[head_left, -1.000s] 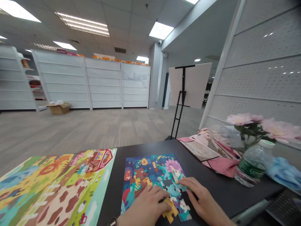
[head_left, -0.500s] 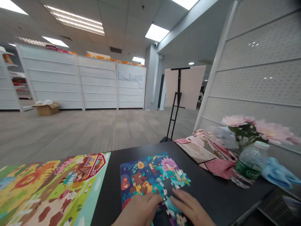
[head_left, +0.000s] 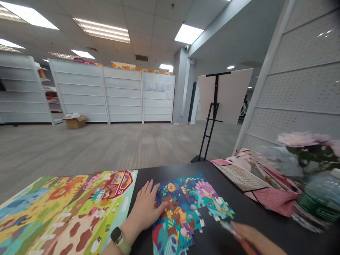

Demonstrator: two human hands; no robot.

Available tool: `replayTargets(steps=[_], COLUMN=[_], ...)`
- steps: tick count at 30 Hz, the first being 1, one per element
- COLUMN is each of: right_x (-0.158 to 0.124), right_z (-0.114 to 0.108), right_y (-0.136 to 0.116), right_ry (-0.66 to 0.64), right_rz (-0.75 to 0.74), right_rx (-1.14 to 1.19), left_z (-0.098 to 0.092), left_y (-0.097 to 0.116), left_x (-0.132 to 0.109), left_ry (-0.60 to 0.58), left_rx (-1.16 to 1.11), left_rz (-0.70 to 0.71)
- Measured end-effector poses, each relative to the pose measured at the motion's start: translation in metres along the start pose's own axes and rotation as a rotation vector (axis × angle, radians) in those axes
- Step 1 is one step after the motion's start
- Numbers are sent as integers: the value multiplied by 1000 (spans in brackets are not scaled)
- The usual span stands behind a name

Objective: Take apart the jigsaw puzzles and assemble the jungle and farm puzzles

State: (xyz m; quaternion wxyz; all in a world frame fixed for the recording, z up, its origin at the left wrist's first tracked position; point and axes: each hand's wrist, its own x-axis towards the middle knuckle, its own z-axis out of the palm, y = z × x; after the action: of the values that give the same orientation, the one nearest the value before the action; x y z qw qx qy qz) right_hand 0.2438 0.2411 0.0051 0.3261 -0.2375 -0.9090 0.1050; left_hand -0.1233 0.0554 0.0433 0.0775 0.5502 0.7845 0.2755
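A small colourful jigsaw puzzle (head_left: 186, 205) lies partly assembled on the black table (head_left: 265, 230), with a gap at its lower right. My left hand (head_left: 146, 209) rests flat on the puzzle's left edge, fingers spread, a watch on the wrist. My right hand (head_left: 252, 241) is low at the right, blurred by motion, and pinches a small teal puzzle piece (head_left: 227, 225) just right of the gap.
A large farm-themed picture sheet (head_left: 66, 209) covers the table's left. Patterned pink cloth (head_left: 252, 180), pink flowers (head_left: 300, 140) and a water bottle (head_left: 316, 205) stand at the right. An easel (head_left: 212, 113) and white shelving (head_left: 119, 95) stand on the floor beyond.
My left hand has moved from the puzzle's lower middle to its left edge and flattened. My right hand has pulled back to the right with a piece. The camera has shifted.
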Motion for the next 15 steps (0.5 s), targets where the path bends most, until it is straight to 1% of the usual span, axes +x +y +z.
replayTargets(steps=[2, 3, 5, 7, 8, 10, 12, 15], right_x=[25, 38, 60, 81, 92, 115, 140, 172], right_z=[-8, -10, -11, -6, -1, 15, 41, 87], right_y=[7, 7, -1, -21, -34, -62, -88, -114], right_ry=[106, 95, -8, -70, -75, -109, -267, -396], right_rz=[82, 94, 93, 71, 54, 2, -91, -201], right_rx=[-138, -196, -287, -330, -324, -251, -92, 56], left_z=[0, 0, 0, 1, 1, 1, 2, 3], left_y=[-10, -13, -14, -13, -13, -12, -11, -9], left_x=[2, 3, 5, 7, 7, 8, 9, 10], left_ry=[-13, -16, -15, -3, 7, 31, 57, 106], left_rx=[12, 7, -13, -52, -78, -143, -221, -322], left_rz=[-36, -35, -35, -37, -39, -39, -23, 20])
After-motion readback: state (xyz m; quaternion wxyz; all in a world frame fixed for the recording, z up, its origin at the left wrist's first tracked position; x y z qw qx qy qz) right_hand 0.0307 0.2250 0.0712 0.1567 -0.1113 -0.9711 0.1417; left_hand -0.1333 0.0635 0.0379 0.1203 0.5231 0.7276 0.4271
